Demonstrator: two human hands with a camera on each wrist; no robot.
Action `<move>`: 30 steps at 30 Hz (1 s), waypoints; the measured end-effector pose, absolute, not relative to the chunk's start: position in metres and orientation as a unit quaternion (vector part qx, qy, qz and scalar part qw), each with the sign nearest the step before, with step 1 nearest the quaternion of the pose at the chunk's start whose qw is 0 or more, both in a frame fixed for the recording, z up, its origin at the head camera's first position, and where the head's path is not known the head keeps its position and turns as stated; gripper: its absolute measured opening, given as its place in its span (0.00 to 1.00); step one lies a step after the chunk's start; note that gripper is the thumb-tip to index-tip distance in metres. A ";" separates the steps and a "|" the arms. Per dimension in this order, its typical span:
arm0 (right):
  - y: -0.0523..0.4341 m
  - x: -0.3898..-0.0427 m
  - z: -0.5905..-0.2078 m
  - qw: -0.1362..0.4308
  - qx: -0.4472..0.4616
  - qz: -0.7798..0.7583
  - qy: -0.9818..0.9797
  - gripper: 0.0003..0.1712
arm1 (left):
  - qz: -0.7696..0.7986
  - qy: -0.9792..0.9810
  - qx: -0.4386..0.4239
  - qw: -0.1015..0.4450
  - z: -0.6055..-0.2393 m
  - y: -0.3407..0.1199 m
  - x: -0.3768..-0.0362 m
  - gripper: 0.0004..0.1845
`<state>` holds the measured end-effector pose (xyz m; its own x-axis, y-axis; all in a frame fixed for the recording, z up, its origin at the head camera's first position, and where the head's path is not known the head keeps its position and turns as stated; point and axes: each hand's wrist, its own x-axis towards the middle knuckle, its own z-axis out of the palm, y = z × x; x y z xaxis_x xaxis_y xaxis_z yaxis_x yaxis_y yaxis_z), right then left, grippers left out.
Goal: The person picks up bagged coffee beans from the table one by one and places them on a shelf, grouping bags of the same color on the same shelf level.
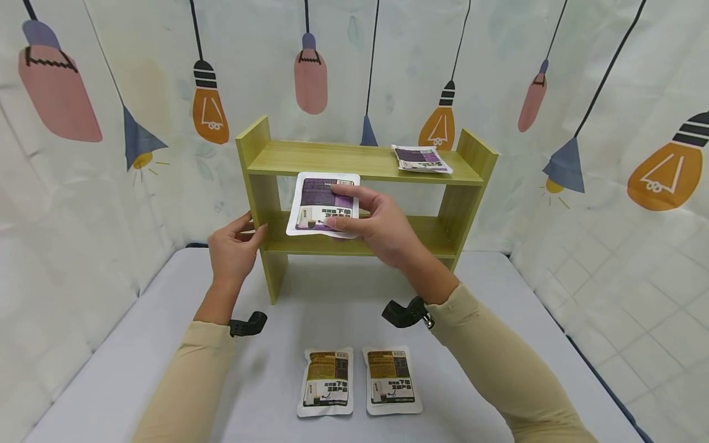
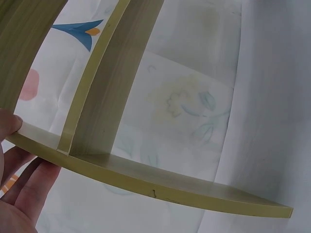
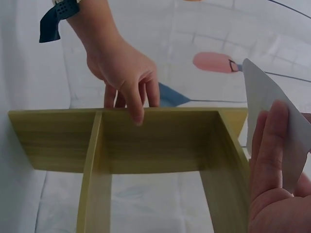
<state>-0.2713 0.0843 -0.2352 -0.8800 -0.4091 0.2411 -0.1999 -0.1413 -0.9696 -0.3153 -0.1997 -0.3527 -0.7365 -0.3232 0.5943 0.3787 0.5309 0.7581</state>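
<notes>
A green-yellow wooden two-tier shelf (image 1: 310, 159) stands on the table. My left hand (image 1: 250, 232) grips its left side panel at the height of the lower board, thumb in front and fingers behind; the right wrist view shows this left hand (image 3: 130, 92) curled over the panel's edge. My right hand (image 1: 343, 212) pinches a purple-labelled packet (image 1: 318, 203) in front of the shelf's left half, between the two boards. In the right wrist view only the packet's white back (image 3: 269, 97) shows, beside my fingers (image 3: 269, 150).
A second purple packet (image 1: 421, 159) lies on the top board at the right. Two brown-labelled packets (image 1: 325, 381) (image 1: 392, 381) lie side by side on the grey table (image 1: 138, 357) near me. A curtain printed with lamps (image 1: 609, 123) closes in the back and sides.
</notes>
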 end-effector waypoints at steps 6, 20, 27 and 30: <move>0.082 -0.277 -0.230 0.053 -0.223 -0.706 0.670 0.33 | -0.485 -0.798 -0.015 0.358 -0.353 -0.200 -0.316 0.23; 0.076 -0.282 -0.217 0.072 -0.222 -0.720 0.654 0.37 | -0.490 -0.800 -0.011 0.346 -0.353 -0.200 -0.316 0.24; 0.073 -0.287 -0.212 0.077 -0.211 -0.720 0.657 0.39 | -0.488 -0.802 -0.011 0.343 -0.353 -0.200 -0.316 0.24; 0.072 -0.289 -0.210 0.083 -0.208 -0.724 0.652 0.40 | -0.492 -0.801 -0.011 0.343 -0.353 -0.202 -0.316 0.24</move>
